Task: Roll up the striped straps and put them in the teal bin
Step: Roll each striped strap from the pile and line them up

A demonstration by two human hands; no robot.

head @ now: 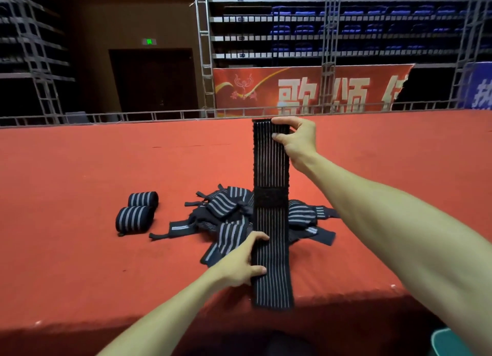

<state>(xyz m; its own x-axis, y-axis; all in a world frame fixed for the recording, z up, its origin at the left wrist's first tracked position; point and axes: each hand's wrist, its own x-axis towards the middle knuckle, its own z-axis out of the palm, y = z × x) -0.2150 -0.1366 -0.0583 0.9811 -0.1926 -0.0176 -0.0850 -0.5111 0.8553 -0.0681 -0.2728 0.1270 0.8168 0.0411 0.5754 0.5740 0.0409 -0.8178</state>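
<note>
Our right grip pinches the striped strap at its top, our left grip clasps its lower edge; the teal bin is mostly cut off.

Two rolled straps lay on the worktop left of the loose strap pile, the bin at near right.

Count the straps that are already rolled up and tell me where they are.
2. The far rolled strap lies on the red table, left of the loose pile; the near rolled strap lies just in front of it. Others may be hidden in the pile.
</note>
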